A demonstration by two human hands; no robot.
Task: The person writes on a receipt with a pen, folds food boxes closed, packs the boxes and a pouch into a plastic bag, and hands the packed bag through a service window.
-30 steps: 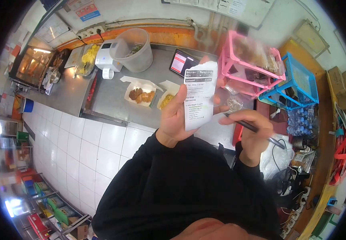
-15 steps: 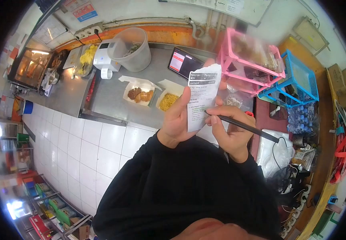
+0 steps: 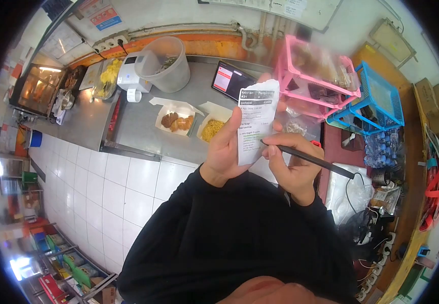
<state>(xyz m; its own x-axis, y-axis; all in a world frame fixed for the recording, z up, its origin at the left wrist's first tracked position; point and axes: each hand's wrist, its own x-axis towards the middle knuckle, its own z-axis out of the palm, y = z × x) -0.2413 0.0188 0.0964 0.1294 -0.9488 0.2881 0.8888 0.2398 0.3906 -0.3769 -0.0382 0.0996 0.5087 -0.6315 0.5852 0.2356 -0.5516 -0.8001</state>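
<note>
My left hand (image 3: 223,149) holds a printed paper receipt (image 3: 250,124) upright in front of my chest, thumb along its left edge. Green marks run across several printed lines on its lower half. In my right hand (image 3: 296,164) is a dark marker pen (image 3: 313,161) with a thin cord at its back end. Its tip rests at or just above the lower right of the receipt; contact is hard to tell. Behind the receipt on the steel counter are an open box with browned food pieces (image 3: 178,123) and an open box of yellow noodles (image 3: 212,130), partly covered by my left hand.
A tablet (image 3: 232,80) leans behind the receipt. Further left stand a clear plastic bucket (image 3: 171,76) and a white label printer (image 3: 134,73). Pink basket racks (image 3: 315,76) and a blue rack (image 3: 374,101) are at the right, near bottled water (image 3: 380,151) and plastic bags (image 3: 348,195).
Both hands keep their grip with hardly any movement. The pen tip has shifted very slightly on the receipt, and the camera view has moved a little.
</note>
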